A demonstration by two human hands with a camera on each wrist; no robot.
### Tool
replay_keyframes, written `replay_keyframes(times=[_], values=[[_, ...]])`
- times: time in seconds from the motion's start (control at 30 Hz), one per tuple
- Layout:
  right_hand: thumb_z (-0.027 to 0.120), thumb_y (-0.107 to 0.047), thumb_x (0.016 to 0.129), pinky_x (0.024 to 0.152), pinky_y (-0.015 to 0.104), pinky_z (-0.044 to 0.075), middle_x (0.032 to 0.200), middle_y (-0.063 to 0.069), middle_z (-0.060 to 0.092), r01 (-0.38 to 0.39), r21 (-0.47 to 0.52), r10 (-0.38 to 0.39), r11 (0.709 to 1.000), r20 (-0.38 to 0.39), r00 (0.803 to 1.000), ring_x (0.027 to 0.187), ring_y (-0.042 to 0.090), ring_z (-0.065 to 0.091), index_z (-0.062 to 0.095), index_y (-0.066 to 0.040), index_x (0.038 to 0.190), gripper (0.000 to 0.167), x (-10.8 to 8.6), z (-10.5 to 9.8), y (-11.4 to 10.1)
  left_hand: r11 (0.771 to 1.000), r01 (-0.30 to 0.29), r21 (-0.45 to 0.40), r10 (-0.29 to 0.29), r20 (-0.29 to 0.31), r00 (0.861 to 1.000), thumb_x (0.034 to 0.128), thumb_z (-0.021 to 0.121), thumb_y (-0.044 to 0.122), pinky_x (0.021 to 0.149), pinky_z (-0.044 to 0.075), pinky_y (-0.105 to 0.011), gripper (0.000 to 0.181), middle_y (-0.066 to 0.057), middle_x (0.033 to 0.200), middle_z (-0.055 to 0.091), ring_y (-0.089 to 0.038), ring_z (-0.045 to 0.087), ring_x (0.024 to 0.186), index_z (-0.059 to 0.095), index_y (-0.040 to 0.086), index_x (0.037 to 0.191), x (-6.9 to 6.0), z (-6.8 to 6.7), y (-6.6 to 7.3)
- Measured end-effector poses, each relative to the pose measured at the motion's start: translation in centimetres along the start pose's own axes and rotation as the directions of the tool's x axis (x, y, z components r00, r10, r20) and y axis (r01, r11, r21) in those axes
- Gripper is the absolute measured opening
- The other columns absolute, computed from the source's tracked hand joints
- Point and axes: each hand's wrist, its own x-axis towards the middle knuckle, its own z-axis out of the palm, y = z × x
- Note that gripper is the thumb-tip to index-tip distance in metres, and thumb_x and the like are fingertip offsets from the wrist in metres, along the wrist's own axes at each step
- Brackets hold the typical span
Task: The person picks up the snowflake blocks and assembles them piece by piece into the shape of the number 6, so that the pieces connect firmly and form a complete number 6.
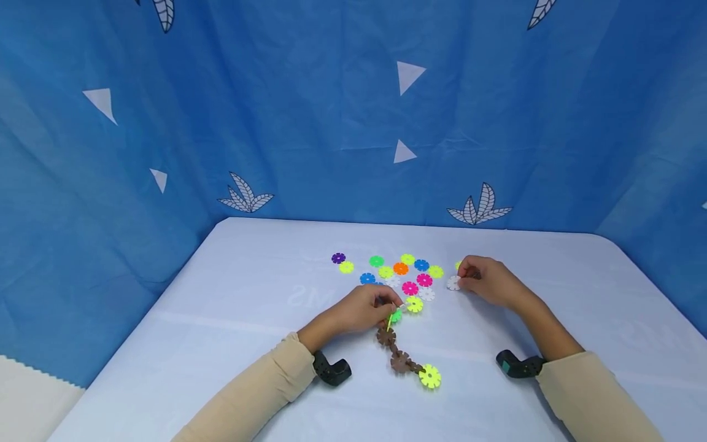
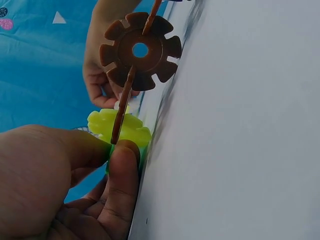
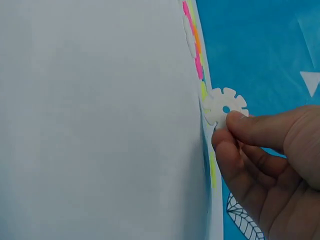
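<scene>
My left hand (image 1: pixel 369 307) pinches one end of a chain of notched plastic discs between thumb and fingers. Green and yellow discs (image 2: pixel 120 126) sit at the pinched end, partly hidden by the fingertips. From there the chain runs toward me through several brown discs (image 2: pixel 140 51) slotted edge to edge, ending in a yellow disc (image 1: pixel 429 376). Off to the right, my right hand (image 1: pixel 488 279) holds a single white notched disc (image 3: pixel 225 106) by its edge, thumb on one face. That disc is apart from the chain.
Loose notched discs lie scattered beyond the hands, among them a purple one (image 1: pixel 339 258), an orange one (image 1: pixel 401 268), a pink one (image 1: pixel 410 288) and a blue one (image 1: pixel 421 265). They rest on a white table (image 1: pixel 248 264). A blue curtain (image 1: pixel 331 123) hangs behind it.
</scene>
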Motion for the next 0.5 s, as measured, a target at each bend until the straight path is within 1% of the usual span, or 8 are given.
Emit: replay_keyframes(times=[0.13, 0.27, 0.4, 0.5], values=[[0.073, -0.002, 0.091, 0.067, 0.029, 0.053, 0.085, 0.005, 0.062, 0.026, 0.025, -0.028, 0.999, 0.06, 0.998, 0.079, 0.023, 0.057, 0.062, -0.007, 0.094, 0.012, -0.3, 0.3, -1.0, 1.0, 0.007, 0.001, -0.007, -0.002, 1.0, 0.1026, 0.06, 0.012, 0.066, 0.047, -0.027, 0.014, 0.002, 0.085, 0.063, -0.012, 0.055, 0.063, 0.072, 0.016, 0.109, 0.0, -0.2, 0.0], [0.075, -0.004, 0.09, 0.065, 0.028, 0.053, 0.084, 0.003, 0.061, 0.046, 0.018, -0.048, 0.999, 0.119, 0.992, 0.077, 0.021, 0.057, 0.062, -0.009, 0.092, 0.014, -0.6, 0.9, -2.0, 1.0, 0.006, -0.011, -0.006, -0.001, 1.0, 0.1027, 0.06, 0.011, 0.066, 0.048, -0.027, 0.013, 0.001, 0.083, 0.063, -0.012, 0.057, 0.062, 0.071, 0.015, 0.108, 0.0, -0.2, -0.1], [0.076, -0.003, 0.089, 0.064, 0.029, 0.053, 0.081, 0.001, 0.06, 0.081, 0.018, -0.082, 0.997, 0.154, 0.985, 0.077, 0.021, 0.056, 0.061, -0.011, 0.091, 0.016, -0.9, 1.7, -2.9, 1.0, 0.001, -0.026, -0.001, -0.001, 1.0, 0.1025, 0.06, 0.01, 0.065, 0.048, -0.027, 0.012, 0.0, 0.084, 0.063, -0.012, 0.058, 0.063, 0.07, 0.014, 0.107, 0.0, -0.1, 0.0], [0.077, -0.002, 0.088, 0.064, 0.029, 0.053, 0.079, 0.0, 0.06, 0.12, 0.018, -0.122, 0.993, 0.164, 0.979, 0.078, 0.02, 0.056, 0.061, -0.011, 0.09, 0.018, -1.1, 2.2, -3.4, 1.0, 0.0, -0.024, 0.0, -0.002, 1.0, 0.1022, 0.06, 0.01, 0.065, 0.048, -0.027, 0.011, 0.001, 0.085, 0.063, -0.012, 0.057, 0.063, 0.07, 0.013, 0.106, 0.0, -0.1, 0.0]])
